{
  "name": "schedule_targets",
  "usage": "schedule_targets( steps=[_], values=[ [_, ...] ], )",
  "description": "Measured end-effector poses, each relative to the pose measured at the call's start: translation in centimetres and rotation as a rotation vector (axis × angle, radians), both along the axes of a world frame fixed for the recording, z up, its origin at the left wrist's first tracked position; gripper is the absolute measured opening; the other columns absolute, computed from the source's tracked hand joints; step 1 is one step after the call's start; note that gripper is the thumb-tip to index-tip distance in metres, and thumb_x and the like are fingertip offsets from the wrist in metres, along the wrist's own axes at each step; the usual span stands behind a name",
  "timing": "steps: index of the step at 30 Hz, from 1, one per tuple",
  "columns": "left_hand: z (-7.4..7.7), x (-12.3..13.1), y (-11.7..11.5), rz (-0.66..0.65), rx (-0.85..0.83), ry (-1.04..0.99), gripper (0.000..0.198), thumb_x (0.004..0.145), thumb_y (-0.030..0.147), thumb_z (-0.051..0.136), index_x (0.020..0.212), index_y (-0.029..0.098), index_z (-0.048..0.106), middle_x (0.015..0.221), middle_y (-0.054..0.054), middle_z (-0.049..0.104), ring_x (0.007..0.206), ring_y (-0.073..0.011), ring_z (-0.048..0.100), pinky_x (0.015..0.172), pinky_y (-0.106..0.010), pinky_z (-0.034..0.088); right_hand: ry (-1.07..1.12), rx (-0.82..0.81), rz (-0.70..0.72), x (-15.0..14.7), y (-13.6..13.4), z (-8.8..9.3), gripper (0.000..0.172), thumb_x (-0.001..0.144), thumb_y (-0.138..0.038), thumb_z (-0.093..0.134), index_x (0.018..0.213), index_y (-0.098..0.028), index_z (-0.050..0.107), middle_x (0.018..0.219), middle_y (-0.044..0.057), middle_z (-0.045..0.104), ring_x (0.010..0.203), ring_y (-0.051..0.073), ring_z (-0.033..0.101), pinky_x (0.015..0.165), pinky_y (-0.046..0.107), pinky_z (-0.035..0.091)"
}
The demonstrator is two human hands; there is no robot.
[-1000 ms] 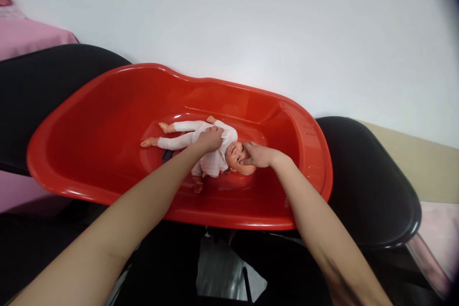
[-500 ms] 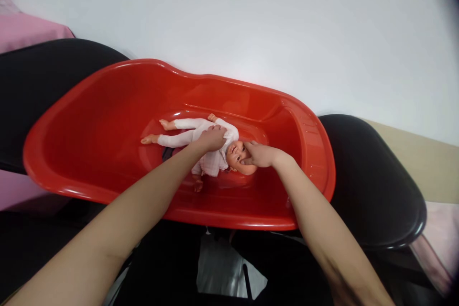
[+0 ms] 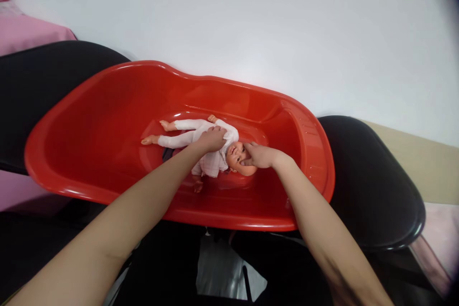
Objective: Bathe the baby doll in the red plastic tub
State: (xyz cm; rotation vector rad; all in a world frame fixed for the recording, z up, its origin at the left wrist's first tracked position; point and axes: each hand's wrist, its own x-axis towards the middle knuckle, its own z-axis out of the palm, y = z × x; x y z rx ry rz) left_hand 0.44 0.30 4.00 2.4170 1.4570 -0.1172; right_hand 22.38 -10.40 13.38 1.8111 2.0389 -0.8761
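1. The doll [image 3: 213, 162] is lying face-up on the floor of the red tub [image 3: 89, 153], head toward the tub's ridged end.
2. The left hand [image 3: 214, 138] is resting on the doll's chest, over the tub's floor, fingers curled together; whether they are gripping, I cannot tell.
3. The right hand [image 3: 263, 156] is touching the head, nearer the tub's ridged end, thumb and fingers standing apart.
4. Good handling, I judge, is needing light, even pressure (a round head is rolling easily).
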Motion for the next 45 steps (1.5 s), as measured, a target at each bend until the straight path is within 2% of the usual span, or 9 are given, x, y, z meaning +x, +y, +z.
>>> schedule_targets(
  steps=[9, 13, 16, 25, 30, 36, 40, 42, 45],
  values=[
    [-0.8, -0.4, 0.3, -0.019, 0.027, -0.073, 0.057, 0.129, 0.016, 0.053, 0.184, 0.009, 0.065, 0.194, -0.027, 0.059, 0.180, -0.0384, 0.059, 0.150, -0.054, 0.049, 0.022, 0.024, 0.010, 0.4, 0.5, -1.1, 0.089, 0.116, -0.044, 0.084, 0.195, -0.020, 0.052, 0.187, 0.027, 0.067, 0.160, 0.045, 0.078, 0.126, 0.049, 0.064],
    [-0.8, -0.7, 0.0, 0.045, -0.022, -0.104, 0.064, 0.129, 0.014, 0.049, 0.192, 0.013, 0.058, 0.209, -0.025, 0.040, 0.195, -0.0403, 0.039, 0.156, -0.070, 0.038, 0.024, 0.029, 0.010, 0.4, 0.5, -1.3, 0.092, 0.115, -0.043, 0.086, 0.196, -0.020, 0.051, 0.186, 0.027, 0.068, 0.162, 0.043, 0.077, 0.127, 0.048, 0.063],
    [-0.8, -1.1, -0.1, 0.088, -0.029, -0.093, 0.066, 0.130, 0.016, 0.045, 0.195, 0.017, 0.054, 0.212, -0.023, 0.034, 0.197, -0.0410, 0.033, 0.156, -0.078, 0.033, -0.001, 0.022, 0.019, 0.4, 0.5, -1.2, 0.093, 0.117, -0.044, 0.083, 0.198, -0.018, 0.046, 0.190, 0.027, 0.064, 0.167, 0.044, 0.073, 0.131, 0.048, 0.060],
    [-0.7, -1.7, -0.4, 0.189, 0.055, -0.058, 0.062, 0.128, 0.012, 0.040, 0.187, 0.011, 0.059, 0.206, -0.029, 0.043, 0.195, -0.0375, 0.040, 0.158, -0.062, 0.034, -0.017, 0.020, 0.009, 0.0, 0.4, -0.8, 0.086, 0.120, -0.045, 0.082, 0.195, -0.018, 0.051, 0.185, 0.027, 0.069, 0.159, 0.043, 0.079, 0.128, 0.046, 0.063],
    [-0.3, -1.7, -0.5, 0.210, 0.075, -0.050, 0.062, 0.129, 0.012, 0.036, 0.184, 0.005, 0.062, 0.198, -0.030, 0.054, 0.190, -0.0393, 0.047, 0.154, -0.055, 0.044, -0.015, 0.006, 0.004, -0.1, 0.3, -0.6, 0.088, 0.122, -0.047, 0.081, 0.198, -0.019, 0.047, 0.191, 0.027, 0.063, 0.164, 0.043, 0.076, 0.133, 0.048, 0.061],
    [-0.9, -2.0, -0.5, 0.227, 0.140, -0.053, 0.061, 0.127, 0.009, 0.037, 0.179, 0.008, 0.068, 0.194, -0.030, 0.060, 0.190, -0.0413, 0.047, 0.147, -0.064, 0.052, 0.018, 0.017, -0.006, 0.2, 0.4, -0.9, 0.085, 0.121, -0.047, 0.082, 0.196, -0.019, 0.051, 0.191, 0.027, 0.063, 0.165, 0.044, 0.075, 0.134, 0.050, 0.062],
    [-1.0, -1.9, -0.3, 0.224, 0.212, -0.073, 0.057, 0.126, 0.008, 0.039, 0.171, 0.009, 0.074, 0.185, -0.031, 0.068, 0.184, -0.0430, 0.055, 0.142, -0.068, 0.056, 0.030, 0.022, -0.018, 0.3, 0.5, -1.0, 0.085, 0.120, -0.048, 0.084, 0.194, -0.019, 0.053, 0.190, 0.028, 0.064, 0.163, 0.046, 0.076, 0.133, 0.052, 0.063],
    [-1.1, -1.6, 0.1, 0.186, 0.250, -0.132, 0.055, 0.127, 0.006, 0.041, 0.171, 0.008, 0.073, 0.184, -0.029, 0.070, 0.179, -0.0411, 0.061, 0.144, -0.064, 0.056, 0.031, 0.019, -0.018, 0.3, 0.5, -1.1, 0.086, 0.120, -0.048, 0.083, 0.194, -0.018, 0.052, 0.189, 0.028, 0.064, 0.163, 0.047, 0.076, 0.133, 0.053, 0.063],
    [-1.5, -0.6, 1.0, 0.019, 0.215, -0.328, 0.050, 0.122, 0.004, 0.049, 0.163, 0.008, 0.079, 0.175, -0.024, 0.078, 0.166, -0.0341, 0.075, 0.146, -0.050, 0.055, 0.022, 0.010, -0.002, 0.3, 0.5, -1.1, 0.088, 0.121, -0.046, 0.080, 0.197, -0.015, 0.047, 0.190, 0.030, 0.063, 0.165, 0.047, 0.074, 0.135, 0.052, 0.060]
  ],
)
